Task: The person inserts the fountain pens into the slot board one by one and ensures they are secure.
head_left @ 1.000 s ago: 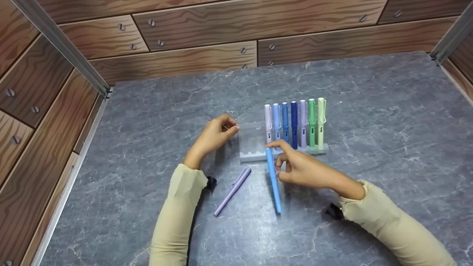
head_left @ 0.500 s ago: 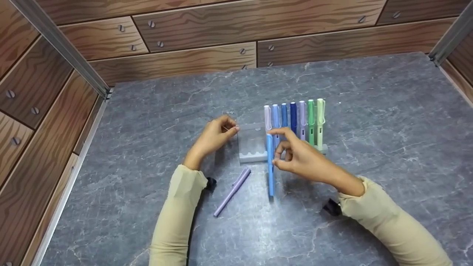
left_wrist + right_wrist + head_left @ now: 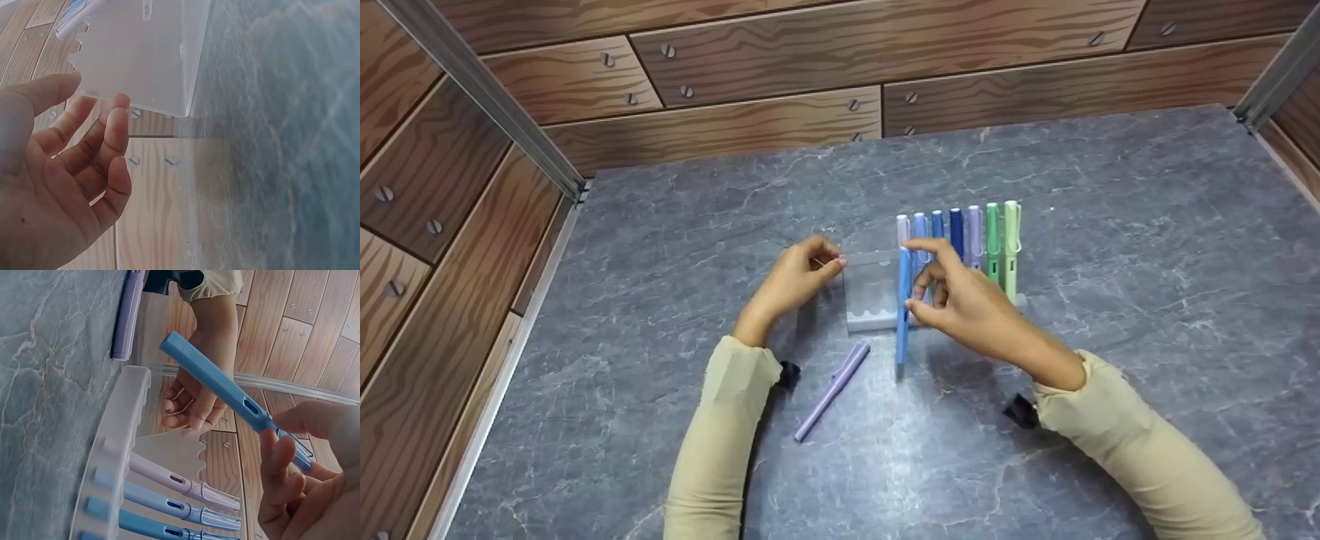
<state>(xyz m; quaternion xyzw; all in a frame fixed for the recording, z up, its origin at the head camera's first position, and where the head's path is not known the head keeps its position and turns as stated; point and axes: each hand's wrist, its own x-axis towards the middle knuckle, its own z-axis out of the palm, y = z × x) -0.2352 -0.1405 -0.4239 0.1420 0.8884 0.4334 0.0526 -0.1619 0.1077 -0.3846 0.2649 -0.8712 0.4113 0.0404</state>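
Note:
My right hand (image 3: 971, 307) pinches a light-blue capped pen (image 3: 901, 330) between thumb and fingers, its cap end up and its barrel slanting down in front of the stand. The right wrist view shows the clip and barrel window of this blue pen (image 3: 216, 382). A clear plastic pen stand (image 3: 870, 281) has a notched front ledge, with several pens in its right part and bare notches at its left. My left hand (image 3: 799, 277) pinches the stand's left edge; in the left wrist view, thumb and fingertips meet the rim of the translucent stand (image 3: 140, 62).
A lilac pen (image 3: 832, 391) lies on the grey marbled table (image 3: 660, 225) in front of the stand, between the forearms. The row of pens ends with a pale green pen (image 3: 1011, 247) at the right. Wood-patterned walls (image 3: 765, 60) enclose the back and sides.
My right hand has carried the blue pen away from me, up toward the stand, and the pen has become more upright. The left hand has stayed at the stand's edge.

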